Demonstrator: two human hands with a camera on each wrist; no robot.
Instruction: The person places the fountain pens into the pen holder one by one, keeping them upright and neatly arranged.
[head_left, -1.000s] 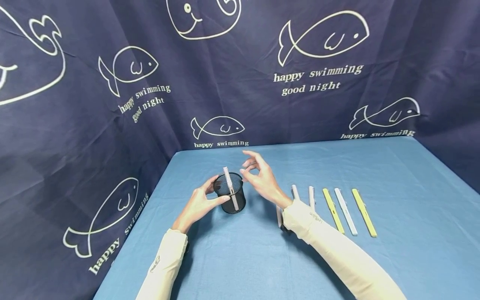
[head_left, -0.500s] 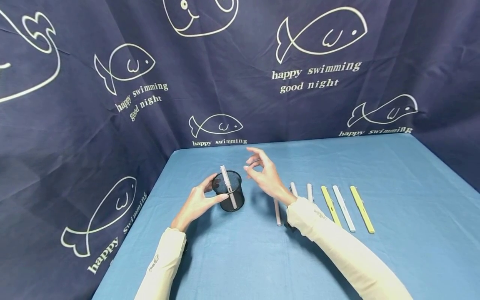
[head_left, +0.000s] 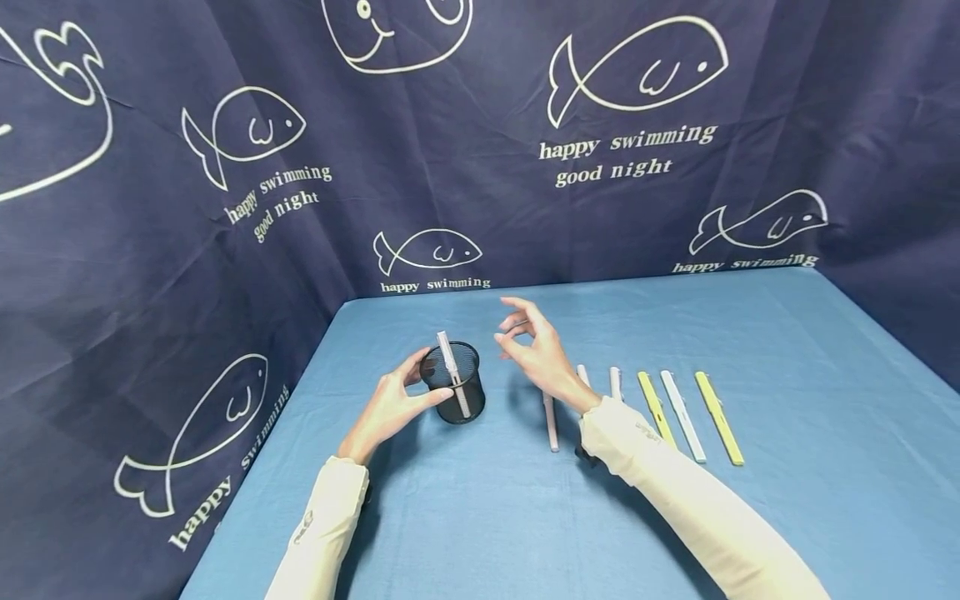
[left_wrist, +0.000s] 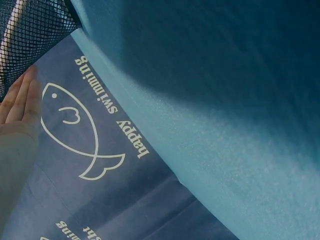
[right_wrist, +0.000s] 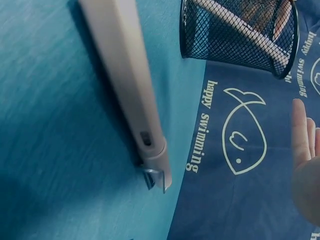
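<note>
A black mesh pen holder (head_left: 474,402) stands on the blue cloth with one pale pen (head_left: 448,355) leaning inside it. My left hand (head_left: 390,410) grips the holder from the left, thumb across its near side and fingers behind; in the left wrist view those fingers (left_wrist: 22,102) lie along the mesh. To the right of the holder, my right hand (head_left: 542,357) hovers with bent, loose fingers and holds nothing. Below that hand lies a pale pink pen (head_left: 552,425), seen close up as a capped pen (right_wrist: 125,75) with a metal clip in the right wrist view.
Right of the right forearm lie two yellow pens (head_left: 720,419) with a white pen (head_left: 683,417) between them. Two more pale pens, one with its cap end (head_left: 616,382) showing, are partly hidden by that arm. A dark blue fish-print curtain (head_left: 510,200) borders the table behind and left.
My right hand has drifted slightly right, away from the holder's rim, uncovering more of the pale pink pen. My left hand keeps its grip on the pen holder. The view has shifted a little.
</note>
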